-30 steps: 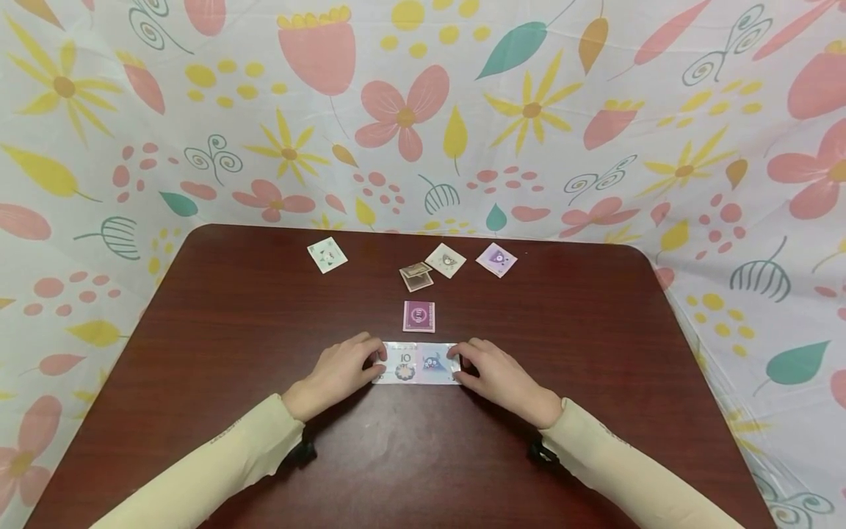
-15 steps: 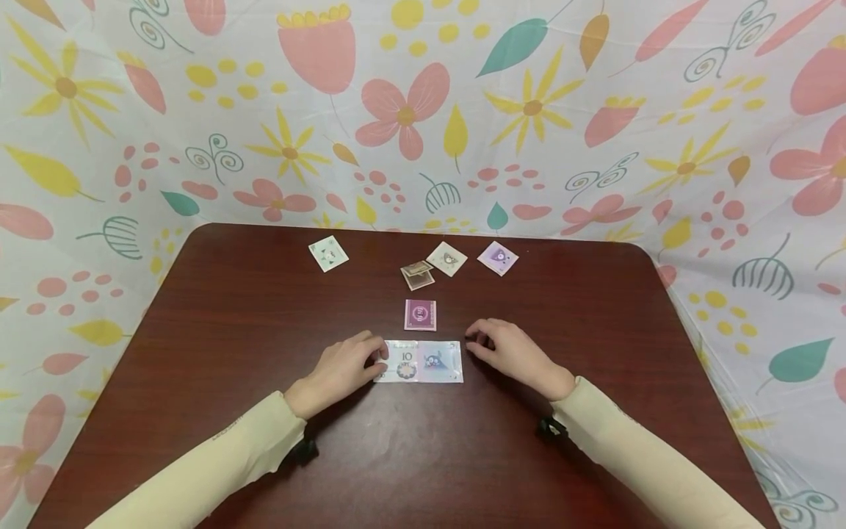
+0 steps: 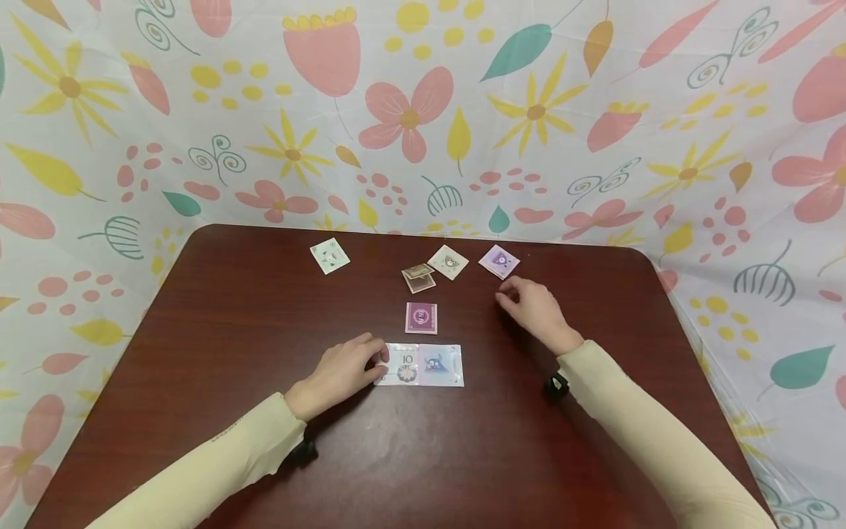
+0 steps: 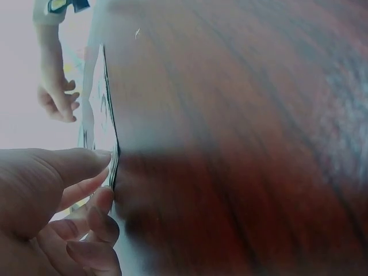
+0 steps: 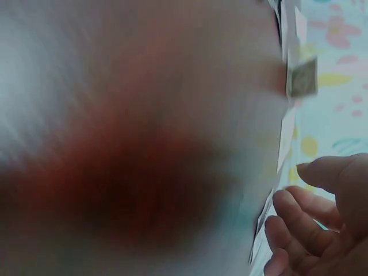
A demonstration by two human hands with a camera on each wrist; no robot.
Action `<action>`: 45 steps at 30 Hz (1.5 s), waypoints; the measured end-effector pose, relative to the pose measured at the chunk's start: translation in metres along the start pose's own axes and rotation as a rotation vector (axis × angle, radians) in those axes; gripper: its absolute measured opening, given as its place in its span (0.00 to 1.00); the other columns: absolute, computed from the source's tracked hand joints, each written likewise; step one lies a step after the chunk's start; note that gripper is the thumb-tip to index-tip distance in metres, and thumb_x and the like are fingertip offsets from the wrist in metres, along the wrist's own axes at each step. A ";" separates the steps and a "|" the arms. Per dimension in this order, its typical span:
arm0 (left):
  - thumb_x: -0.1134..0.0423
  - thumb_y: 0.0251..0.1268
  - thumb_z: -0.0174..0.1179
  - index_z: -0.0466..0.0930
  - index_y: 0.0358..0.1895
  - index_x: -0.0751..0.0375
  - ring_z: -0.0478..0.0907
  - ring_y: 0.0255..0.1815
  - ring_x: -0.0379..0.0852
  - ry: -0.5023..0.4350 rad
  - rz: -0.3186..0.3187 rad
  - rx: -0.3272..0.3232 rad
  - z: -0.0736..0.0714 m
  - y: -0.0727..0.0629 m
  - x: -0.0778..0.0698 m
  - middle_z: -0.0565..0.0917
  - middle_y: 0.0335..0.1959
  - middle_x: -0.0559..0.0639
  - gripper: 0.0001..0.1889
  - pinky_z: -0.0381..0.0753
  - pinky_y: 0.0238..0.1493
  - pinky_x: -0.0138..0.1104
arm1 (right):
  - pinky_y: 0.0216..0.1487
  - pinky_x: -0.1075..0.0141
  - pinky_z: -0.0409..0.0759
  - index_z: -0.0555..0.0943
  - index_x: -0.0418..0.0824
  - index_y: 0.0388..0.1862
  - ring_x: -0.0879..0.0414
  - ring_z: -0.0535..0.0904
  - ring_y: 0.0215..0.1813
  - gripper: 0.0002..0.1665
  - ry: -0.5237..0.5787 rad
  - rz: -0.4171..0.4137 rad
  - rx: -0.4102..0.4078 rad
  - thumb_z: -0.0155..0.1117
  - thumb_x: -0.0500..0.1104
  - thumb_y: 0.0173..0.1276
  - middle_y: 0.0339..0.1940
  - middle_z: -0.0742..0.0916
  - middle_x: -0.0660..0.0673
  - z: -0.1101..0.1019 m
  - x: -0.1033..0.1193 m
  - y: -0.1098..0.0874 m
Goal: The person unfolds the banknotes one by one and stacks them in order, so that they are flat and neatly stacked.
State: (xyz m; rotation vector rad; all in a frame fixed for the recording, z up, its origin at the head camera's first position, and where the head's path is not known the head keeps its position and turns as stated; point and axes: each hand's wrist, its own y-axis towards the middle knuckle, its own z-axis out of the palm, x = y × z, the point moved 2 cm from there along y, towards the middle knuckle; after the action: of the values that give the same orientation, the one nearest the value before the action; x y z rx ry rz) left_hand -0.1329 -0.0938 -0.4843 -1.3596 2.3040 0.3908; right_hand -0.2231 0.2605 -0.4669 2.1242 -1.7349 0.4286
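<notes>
A pale toy banknote (image 3: 432,365) printed with a 10 and a blue cartoon figure lies unfolded on the table, a crease across its middle. My left hand (image 3: 344,371) holds its left end, thumb and index finger on it; in the left wrist view the thumb of that hand (image 4: 52,190) sits at the note's near edge. My right hand (image 3: 534,308) is over the table at the right, fingers loosely bent and holding nothing. Its fingertips are just below a folded purple note (image 3: 499,261). In the right wrist view, thumb and fingers of this hand (image 5: 322,213) are apart.
A folded magenta note (image 3: 421,318) lies just beyond the toy banknote. Farther back are a half-opened brown note (image 3: 418,278), a folded beige note (image 3: 448,262) and a folded green note (image 3: 330,256). A floral cloth (image 3: 410,184) hangs behind the dark wooden table (image 3: 410,455).
My right hand has let go of the toy banknote's right end and moved away, right and forward, to near the purple note. The left hand stays at the left end.
</notes>
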 end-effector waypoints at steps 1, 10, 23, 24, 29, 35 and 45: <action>0.60 0.64 0.72 0.83 0.40 0.49 0.76 0.32 0.40 -0.001 0.000 0.001 0.000 0.000 0.000 0.78 0.35 0.41 0.07 0.76 0.30 0.40 | 0.42 0.46 0.79 0.84 0.38 0.49 0.43 0.83 0.39 0.11 -0.002 0.024 -0.011 0.66 0.44 0.74 0.37 0.88 0.40 -0.001 -0.003 0.004; 0.60 0.64 0.73 0.82 0.40 0.48 0.76 0.32 0.40 -0.003 -0.001 0.005 0.004 -0.001 -0.002 0.77 0.35 0.40 0.07 0.77 0.32 0.41 | 0.43 0.44 0.78 0.82 0.38 0.52 0.40 0.83 0.41 0.16 -0.013 0.183 -0.051 0.63 0.49 0.77 0.42 0.87 0.38 -0.005 -0.032 0.032; 0.60 0.64 0.73 0.83 0.40 0.50 0.77 0.34 0.40 -0.001 0.004 0.008 0.004 0.000 -0.002 0.78 0.35 0.41 0.08 0.77 0.32 0.40 | 0.43 0.44 0.77 0.79 0.36 0.58 0.38 0.81 0.41 0.27 0.025 0.290 -0.069 0.64 0.56 0.74 0.42 0.86 0.37 0.000 -0.059 0.050; 0.59 0.64 0.73 0.83 0.40 0.49 0.77 0.34 0.40 0.000 0.005 0.006 0.004 -0.001 -0.002 0.78 0.35 0.41 0.08 0.77 0.32 0.40 | 0.43 0.44 0.77 0.78 0.36 0.59 0.38 0.81 0.42 0.27 0.024 0.289 -0.070 0.64 0.55 0.74 0.42 0.85 0.37 0.001 -0.059 0.051; 0.59 0.65 0.73 0.82 0.40 0.49 0.77 0.33 0.40 0.003 0.019 -0.005 0.004 -0.001 -0.001 0.78 0.35 0.41 0.07 0.77 0.32 0.40 | 0.46 0.43 0.77 0.77 0.34 0.61 0.39 0.80 0.44 0.26 -0.001 0.271 -0.043 0.63 0.53 0.76 0.43 0.84 0.36 0.003 -0.059 0.056; 0.59 0.64 0.73 0.82 0.40 0.49 0.80 0.35 0.41 0.012 0.037 -0.042 0.005 -0.003 0.001 0.79 0.36 0.40 0.08 0.79 0.33 0.40 | 0.52 0.42 0.77 0.76 0.28 0.58 0.37 0.80 0.47 0.26 0.000 0.256 0.015 0.63 0.50 0.77 0.46 0.84 0.32 0.000 -0.052 0.063; 0.56 0.61 0.76 0.85 0.44 0.49 0.79 0.34 0.42 0.013 0.029 -0.065 0.003 -0.006 0.002 0.80 0.39 0.41 0.11 0.80 0.33 0.42 | 0.59 0.43 0.77 0.78 0.24 0.58 0.36 0.81 0.51 0.29 -0.002 0.289 0.124 0.65 0.50 0.75 0.50 0.85 0.29 -0.005 -0.044 0.070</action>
State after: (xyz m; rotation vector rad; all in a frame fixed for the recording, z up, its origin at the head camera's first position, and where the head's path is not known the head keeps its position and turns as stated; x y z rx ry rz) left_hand -0.1276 -0.0966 -0.4884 -1.3648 2.3430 0.4713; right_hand -0.3010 0.2884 -0.4766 1.9570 -2.0741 0.6269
